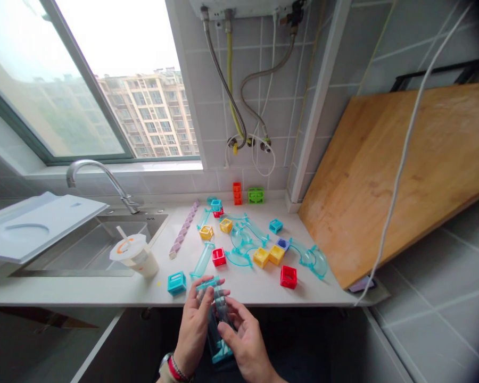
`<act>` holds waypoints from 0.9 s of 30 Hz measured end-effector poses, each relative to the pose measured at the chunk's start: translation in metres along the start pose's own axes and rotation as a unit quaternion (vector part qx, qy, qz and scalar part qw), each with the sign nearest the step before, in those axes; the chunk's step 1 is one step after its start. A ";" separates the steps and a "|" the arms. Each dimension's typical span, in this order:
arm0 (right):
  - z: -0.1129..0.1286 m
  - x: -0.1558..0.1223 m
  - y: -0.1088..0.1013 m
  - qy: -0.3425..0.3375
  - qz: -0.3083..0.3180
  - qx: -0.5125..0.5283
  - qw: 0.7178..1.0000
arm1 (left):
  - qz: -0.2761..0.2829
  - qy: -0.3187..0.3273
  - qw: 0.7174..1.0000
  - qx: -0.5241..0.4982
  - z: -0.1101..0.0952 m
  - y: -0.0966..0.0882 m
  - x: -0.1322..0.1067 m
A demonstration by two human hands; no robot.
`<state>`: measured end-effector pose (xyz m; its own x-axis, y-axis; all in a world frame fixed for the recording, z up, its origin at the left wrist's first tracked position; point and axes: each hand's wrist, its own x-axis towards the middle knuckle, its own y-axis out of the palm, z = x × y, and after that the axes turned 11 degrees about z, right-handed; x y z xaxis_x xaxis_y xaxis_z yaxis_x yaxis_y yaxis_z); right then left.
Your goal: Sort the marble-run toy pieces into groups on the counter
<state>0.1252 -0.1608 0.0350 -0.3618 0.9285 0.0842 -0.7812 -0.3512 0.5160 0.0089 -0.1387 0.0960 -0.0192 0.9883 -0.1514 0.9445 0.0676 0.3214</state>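
Observation:
Just in front of the counter edge, my left hand (197,322) and my right hand (245,335) both grip translucent teal track pieces (220,352), which look like marble-run parts. My left fingers wrap the upper end, and my right thumb presses the side lower down. Whether it is one piece or two together, I cannot tell. Beyond my hands lie a straight teal track (203,259), a blue block (176,283), a red block (219,257) and, farther right, another red block (288,277). Yellow blocks (261,257) touch a purple block (282,244) beside curved teal tracks (243,236).
A lidded cup with a straw (138,255) stands by the sink (143,223). A purple patterned strip (184,230) lies on the counter (247,287). Orange (237,193) and green blocks (256,195) stand at the wall. A wooden board (407,175) leans at right, with a white cable (403,143) before it.

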 end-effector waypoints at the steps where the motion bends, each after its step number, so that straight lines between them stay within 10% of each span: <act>1: 0.001 0.000 -0.002 -0.003 0.011 0.003 1.000 | 0.002 -0.001 1.000 0.009 -0.001 0.000 0.000; 20: 0.024 -0.009 -0.080 -0.005 0.056 -0.180 0.982 | 0.057 -0.053 0.996 0.054 0.020 0.030 -0.003; 23: 0.017 0.005 -0.098 -0.108 -0.016 -0.387 0.916 | 0.040 -0.051 0.995 0.074 0.025 0.016 -0.007; 27: -0.008 0.029 -0.120 -0.232 -0.027 -0.658 0.716 | 0.014 0.023 0.990 0.139 0.036 -0.011 -0.007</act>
<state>0.2045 -0.0923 -0.0314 -0.3431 0.7780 0.5263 -0.7016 0.1603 -0.6943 0.0105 -0.1511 0.0596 -0.0010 0.9950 -0.1004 0.9985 0.0066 0.0548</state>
